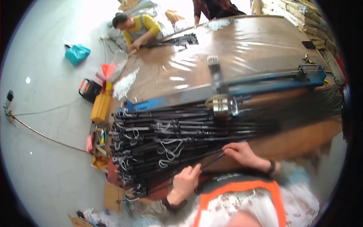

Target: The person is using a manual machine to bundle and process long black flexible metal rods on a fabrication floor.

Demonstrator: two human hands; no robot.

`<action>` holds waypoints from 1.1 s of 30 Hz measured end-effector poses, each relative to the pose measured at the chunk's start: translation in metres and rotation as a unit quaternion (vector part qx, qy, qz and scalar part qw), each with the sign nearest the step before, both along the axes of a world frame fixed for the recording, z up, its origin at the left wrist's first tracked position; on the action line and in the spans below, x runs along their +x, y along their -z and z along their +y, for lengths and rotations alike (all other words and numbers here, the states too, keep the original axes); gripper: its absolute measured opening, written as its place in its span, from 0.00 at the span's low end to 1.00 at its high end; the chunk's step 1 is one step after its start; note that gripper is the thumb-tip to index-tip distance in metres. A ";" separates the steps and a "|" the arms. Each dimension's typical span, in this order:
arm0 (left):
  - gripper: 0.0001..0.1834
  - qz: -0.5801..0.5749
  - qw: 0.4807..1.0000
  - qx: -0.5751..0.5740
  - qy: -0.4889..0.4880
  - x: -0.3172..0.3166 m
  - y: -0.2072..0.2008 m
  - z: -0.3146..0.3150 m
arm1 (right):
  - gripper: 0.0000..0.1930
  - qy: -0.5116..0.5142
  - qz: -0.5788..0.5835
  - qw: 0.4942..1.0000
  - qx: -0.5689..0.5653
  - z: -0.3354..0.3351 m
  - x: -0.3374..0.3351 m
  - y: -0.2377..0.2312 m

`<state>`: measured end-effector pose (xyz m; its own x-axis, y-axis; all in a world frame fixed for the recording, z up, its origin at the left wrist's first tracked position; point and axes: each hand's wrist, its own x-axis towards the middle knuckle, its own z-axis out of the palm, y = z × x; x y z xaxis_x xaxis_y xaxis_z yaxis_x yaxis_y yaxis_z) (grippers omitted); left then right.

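A thin black rod [213,160] slants between my hands at the near edge of the table. My right hand [242,153] pinches its upper right end with the fingertips. My left hand [186,182] is closed round it lower down, fingers bent toward the right. Just beyond my hands lies a wide heap of similar black rods [166,145], side by side, with white cords [172,149] looped over them. Their thin ends fan out to the right, blurred.
A blue metal rail [268,84] crosses the table behind the heap, with a metal clamp-like block [221,105] on it. At the far left, another person [140,30] bends over more black rods [185,39]. A yellow box [100,108] and tools [102,137] stand along the left edge.
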<state>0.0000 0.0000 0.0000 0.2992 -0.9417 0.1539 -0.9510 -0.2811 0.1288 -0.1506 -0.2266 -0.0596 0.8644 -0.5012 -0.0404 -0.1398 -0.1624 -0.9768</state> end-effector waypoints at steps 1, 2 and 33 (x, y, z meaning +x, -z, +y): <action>0.17 -0.019 1.000 0.010 0.009 0.020 -0.006 0.009 | 0.12 0.020 -0.005 0.999 0.046 0.013 0.016 0.003; 0.18 -0.033 0.999 0.007 0.028 0.041 -0.012 0.017 | 0.11 0.044 -0.040 0.997 0.049 0.024 0.030 0.013; 0.16 -0.071 0.903 -0.038 0.422 0.047 -0.092 -0.341 | 0.32 0.134 -0.082 0.851 -0.501 -0.233 -0.102 -0.057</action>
